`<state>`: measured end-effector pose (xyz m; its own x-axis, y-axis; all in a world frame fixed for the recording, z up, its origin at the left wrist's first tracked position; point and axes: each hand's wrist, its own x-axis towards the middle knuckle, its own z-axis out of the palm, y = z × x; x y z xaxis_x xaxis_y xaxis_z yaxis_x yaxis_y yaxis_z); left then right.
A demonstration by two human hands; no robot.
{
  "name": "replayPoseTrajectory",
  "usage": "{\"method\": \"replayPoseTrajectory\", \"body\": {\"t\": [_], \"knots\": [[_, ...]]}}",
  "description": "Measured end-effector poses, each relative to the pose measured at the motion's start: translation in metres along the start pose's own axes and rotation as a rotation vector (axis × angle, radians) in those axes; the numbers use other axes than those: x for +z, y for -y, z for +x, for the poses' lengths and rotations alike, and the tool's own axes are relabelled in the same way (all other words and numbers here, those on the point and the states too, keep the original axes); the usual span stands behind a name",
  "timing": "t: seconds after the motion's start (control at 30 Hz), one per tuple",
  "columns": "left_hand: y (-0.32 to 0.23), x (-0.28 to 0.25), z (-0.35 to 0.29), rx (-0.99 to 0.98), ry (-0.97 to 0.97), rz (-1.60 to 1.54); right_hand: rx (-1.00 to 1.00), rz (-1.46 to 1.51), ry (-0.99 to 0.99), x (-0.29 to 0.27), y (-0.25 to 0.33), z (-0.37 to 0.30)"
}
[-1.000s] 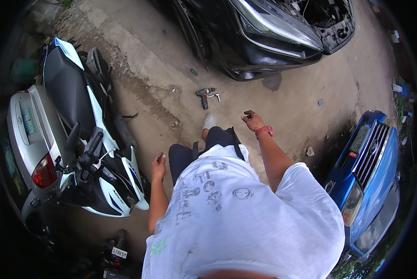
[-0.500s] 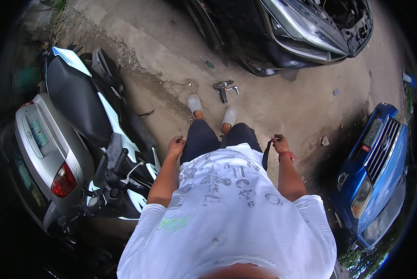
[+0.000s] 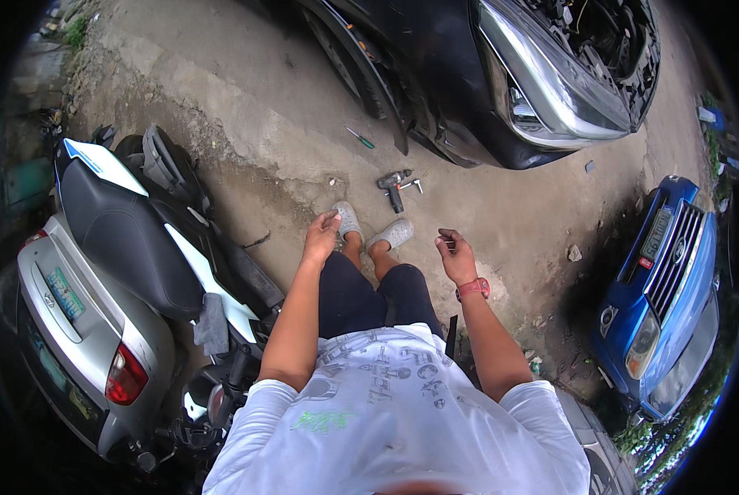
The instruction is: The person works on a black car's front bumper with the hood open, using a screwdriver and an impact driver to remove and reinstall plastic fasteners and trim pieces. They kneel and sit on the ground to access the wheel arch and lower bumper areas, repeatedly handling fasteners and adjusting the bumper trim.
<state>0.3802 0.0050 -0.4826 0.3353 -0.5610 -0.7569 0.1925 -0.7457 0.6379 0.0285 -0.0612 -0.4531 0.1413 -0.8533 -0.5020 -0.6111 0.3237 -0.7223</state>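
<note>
Loosely, the left hand [image 3: 322, 236] hangs in the air with its fingers slack and released, beside a grey shoe [image 3: 347, 219]; the right hand [image 3: 458, 255], above a red watch [image 3: 473, 288], has curled fingers, and I cannot tell whether they grip something small. Ahead of the feet, a dark drill [image 3: 394, 190] lies on the ground [image 3: 501, 214] right beside a silver wrench [image 3: 417, 186]. Beyond it lies a green-handled screwdriver [image 3: 361, 139], near a black car [image 3: 444, 78].
</note>
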Motion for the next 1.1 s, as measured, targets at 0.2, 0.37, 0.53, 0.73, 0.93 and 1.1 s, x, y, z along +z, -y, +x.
{"method": "replayPoseTrajectory", "body": {"t": [0.2, 0.37, 0.53, 0.73, 0.93, 1.1], "knots": [[-0.134, 0.059, 0.097, 0.348, 0.003, -0.044, -0.453, 0.116, -0.222, 0.060, 0.175, 0.171], [-0.228, 0.090, 0.204, 0.642, -0.081, -0.341, -0.748, 0.062, -0.336, 0.093, 0.213, 0.259], [-0.256, 0.096, 0.250, 0.844, 0.008, -0.490, -0.839, 0.101, -0.218, 0.101, 0.213, 0.298], [-0.262, 0.089, 0.274, 1.009, 0.256, -0.553, -0.935, 0.115, -0.295, 0.119, 0.202, 0.328], [-0.268, 0.093, 0.279, 1.014, 0.324, -0.683, -0.875, 0.234, -0.283, 0.119, 0.209, 0.331], [-0.270, 0.091, 0.284, 0.994, 0.481, -0.765, -0.844, 0.255, -0.450, 0.123, 0.222, 0.320]]}}
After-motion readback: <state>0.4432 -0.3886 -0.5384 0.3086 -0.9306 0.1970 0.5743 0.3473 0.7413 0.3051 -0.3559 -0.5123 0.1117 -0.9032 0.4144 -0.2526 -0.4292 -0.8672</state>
